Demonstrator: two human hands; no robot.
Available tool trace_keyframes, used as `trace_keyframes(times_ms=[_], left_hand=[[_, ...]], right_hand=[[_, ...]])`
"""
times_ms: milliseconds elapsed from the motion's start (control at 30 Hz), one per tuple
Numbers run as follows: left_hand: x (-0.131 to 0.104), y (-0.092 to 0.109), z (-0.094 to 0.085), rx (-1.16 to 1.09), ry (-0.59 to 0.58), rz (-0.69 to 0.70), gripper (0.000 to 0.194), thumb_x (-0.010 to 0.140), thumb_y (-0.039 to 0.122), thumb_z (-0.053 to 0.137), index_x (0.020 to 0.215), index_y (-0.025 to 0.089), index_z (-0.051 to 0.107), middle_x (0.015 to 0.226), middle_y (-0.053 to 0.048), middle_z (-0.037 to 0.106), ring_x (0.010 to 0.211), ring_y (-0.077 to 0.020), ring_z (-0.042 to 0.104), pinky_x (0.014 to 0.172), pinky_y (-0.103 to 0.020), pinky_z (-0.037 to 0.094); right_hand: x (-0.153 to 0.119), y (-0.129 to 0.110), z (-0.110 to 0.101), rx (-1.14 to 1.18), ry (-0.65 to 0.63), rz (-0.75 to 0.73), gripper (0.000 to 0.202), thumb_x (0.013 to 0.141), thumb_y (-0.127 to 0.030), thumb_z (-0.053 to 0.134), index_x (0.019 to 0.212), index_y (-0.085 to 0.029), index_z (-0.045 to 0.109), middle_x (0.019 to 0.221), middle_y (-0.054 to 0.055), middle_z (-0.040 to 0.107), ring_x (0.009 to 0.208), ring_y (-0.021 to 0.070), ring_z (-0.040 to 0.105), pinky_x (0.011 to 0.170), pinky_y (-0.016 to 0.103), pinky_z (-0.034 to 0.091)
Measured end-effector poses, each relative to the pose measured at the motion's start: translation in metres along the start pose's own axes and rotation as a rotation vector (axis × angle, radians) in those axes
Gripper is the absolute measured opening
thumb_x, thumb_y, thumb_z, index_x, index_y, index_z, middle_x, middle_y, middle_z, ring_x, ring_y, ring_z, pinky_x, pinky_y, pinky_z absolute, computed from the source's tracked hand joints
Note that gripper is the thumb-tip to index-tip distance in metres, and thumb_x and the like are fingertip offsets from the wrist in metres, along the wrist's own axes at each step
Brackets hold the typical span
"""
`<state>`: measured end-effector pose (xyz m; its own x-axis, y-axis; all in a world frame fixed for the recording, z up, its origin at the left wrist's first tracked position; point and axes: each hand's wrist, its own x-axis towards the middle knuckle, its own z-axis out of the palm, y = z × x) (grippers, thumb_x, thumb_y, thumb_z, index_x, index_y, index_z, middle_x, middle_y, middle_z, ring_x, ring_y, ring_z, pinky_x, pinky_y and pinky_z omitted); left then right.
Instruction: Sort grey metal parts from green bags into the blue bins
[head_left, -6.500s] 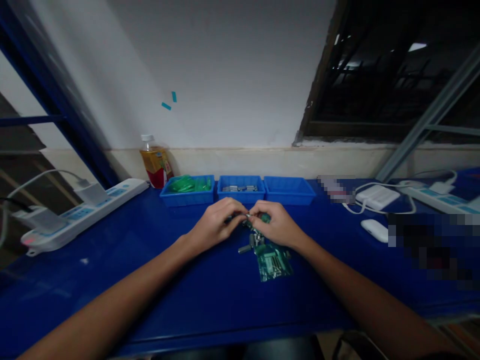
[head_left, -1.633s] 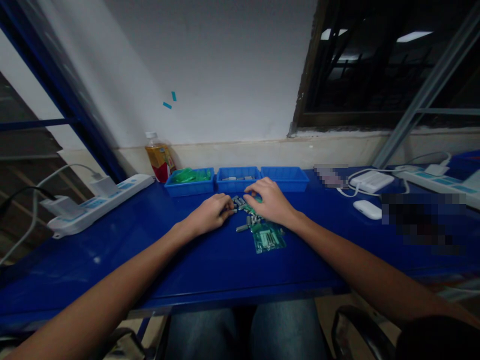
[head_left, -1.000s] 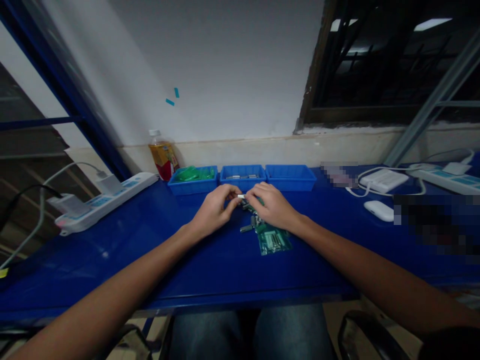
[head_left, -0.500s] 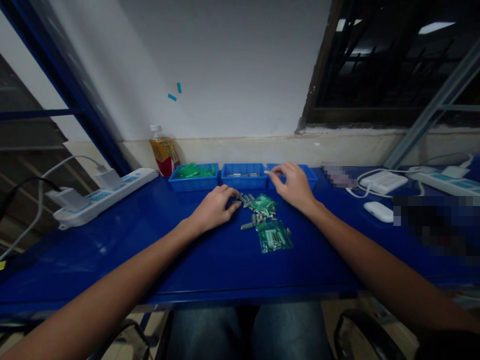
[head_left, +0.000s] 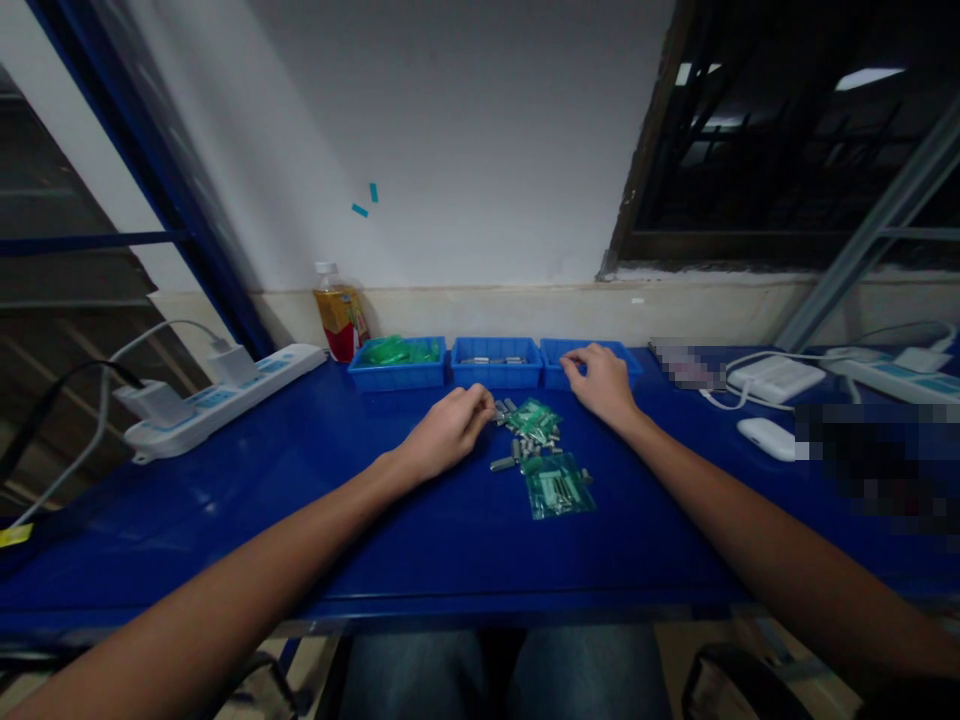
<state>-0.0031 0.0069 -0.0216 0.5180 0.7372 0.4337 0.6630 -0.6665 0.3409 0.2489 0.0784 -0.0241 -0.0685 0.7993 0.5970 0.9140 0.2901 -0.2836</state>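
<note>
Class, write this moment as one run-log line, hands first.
left hand: beside metal parts, grip unclear | right hand: over right tray, grip unclear | front green bag: on table | middle tray: metal pieces

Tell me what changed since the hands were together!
The right hand moved away from the left hand, right and forward, to the right blue tray. The little white piece they had isn't visible now, so I can't tell if it was let go. The left hand is still by the metal pieces; the bottle and front green packet stayed put.
</note>
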Motion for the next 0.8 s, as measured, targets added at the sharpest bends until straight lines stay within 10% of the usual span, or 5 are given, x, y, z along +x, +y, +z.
trace_keyframes(times_ms=[300, 567, 800], left_hand=[[0.0, 0.007, 0.005, -0.06, 0.046, 0.036, 0.013, 0.094, 0.024, 0.039, 0.085, 0.018, 0.047, 0.085, -0.003, 0.058, 0.078, -0.0162, 0.051, 0.071, -0.029, 0.04], [0.0, 0.009, 0.003, -0.165, 0.156, -0.021, 0.011, 0.092, 0.022, 0.038, 0.085, 0.018, 0.046, 0.077, -0.001, 0.054, 0.069, -0.0133, 0.051, 0.065, -0.026, 0.04], [-0.001, 0.01, 0.001, -0.164, 0.182, 0.016, 0.02, 0.095, 0.025, 0.035, 0.096, 0.017, 0.053, 0.087, -0.004, 0.062, 0.08, -0.0157, 0.057, 0.073, -0.028, 0.044]], right_hand=[[-0.005, -0.015, -0.01, -0.009, 0.051, -0.058, 0.024, 0.086, -0.029, 0.047, 0.094, -0.016, 0.066, 0.098, 0.011, 0.065, 0.095, 0.0267, 0.054, 0.081, 0.037, 0.038], [-0.041, -0.076, -0.026, 0.364, -0.165, -0.584, 0.026, 0.082, -0.022, 0.054, 0.107, -0.018, 0.049, 0.1, 0.009, 0.06, 0.095, 0.0218, 0.055, 0.081, 0.035, 0.042], [-0.048, -0.08, -0.02, 0.542, -0.148, -0.518, 0.01, 0.086, -0.019, 0.048, 0.096, -0.019, 0.046, 0.087, 0.005, 0.061, 0.08, 0.017, 0.059, 0.072, 0.029, 0.045]])
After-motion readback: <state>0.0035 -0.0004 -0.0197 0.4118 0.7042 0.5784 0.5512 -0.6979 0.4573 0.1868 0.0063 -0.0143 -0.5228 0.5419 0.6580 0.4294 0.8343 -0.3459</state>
